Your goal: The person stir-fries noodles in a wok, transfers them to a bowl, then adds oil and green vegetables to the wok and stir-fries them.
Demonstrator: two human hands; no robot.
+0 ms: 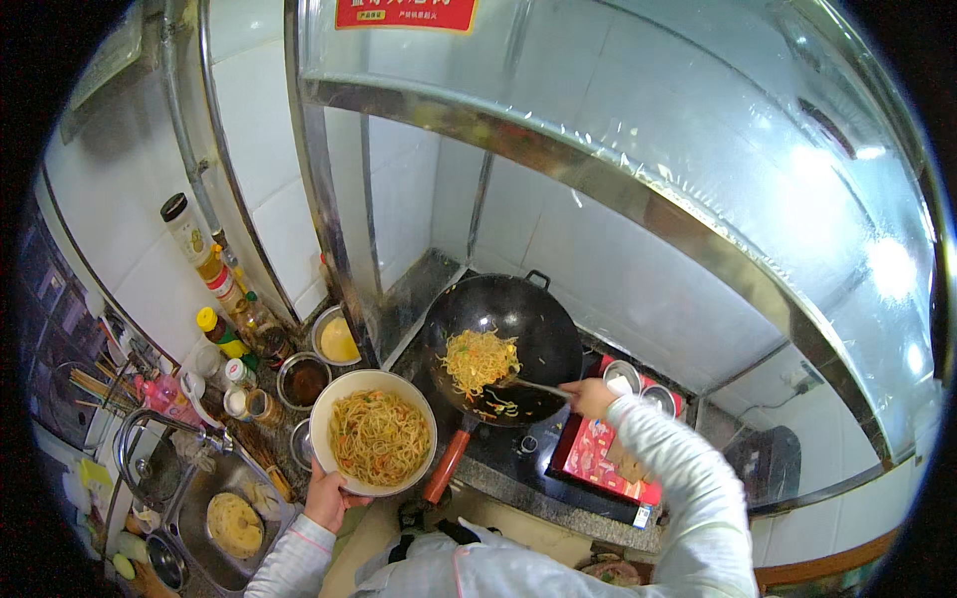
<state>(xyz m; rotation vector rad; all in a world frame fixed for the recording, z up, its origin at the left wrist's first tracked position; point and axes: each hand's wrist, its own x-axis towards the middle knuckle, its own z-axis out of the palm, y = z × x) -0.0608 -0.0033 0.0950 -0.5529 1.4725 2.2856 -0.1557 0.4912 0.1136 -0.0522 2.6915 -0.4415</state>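
Note:
My left hand (329,499) grips the lower rim of a white bowl (320,422), which is filled with fried noodles (381,437) mixed with orange and green bits. Beside it on the right stands a black wok (542,329) with a red-brown handle (448,465) pointing towards me. A smaller heap of noodles (480,360) lies in the wok, and loose scraps stick to its near side. My right hand (594,398) is closed around the handle of a metal spatula (542,386). The spatula's blade is mostly hidden at the noodles' edge.
A red box (591,452) holding two metal cups sits right of the wok on the cooktop (531,452). Sauce bottles (224,336) and small bowls (304,380) crowd the left counter. A steel sink (205,489) lies at lower left. A glass-and-metal hood (568,149) overhangs the wok.

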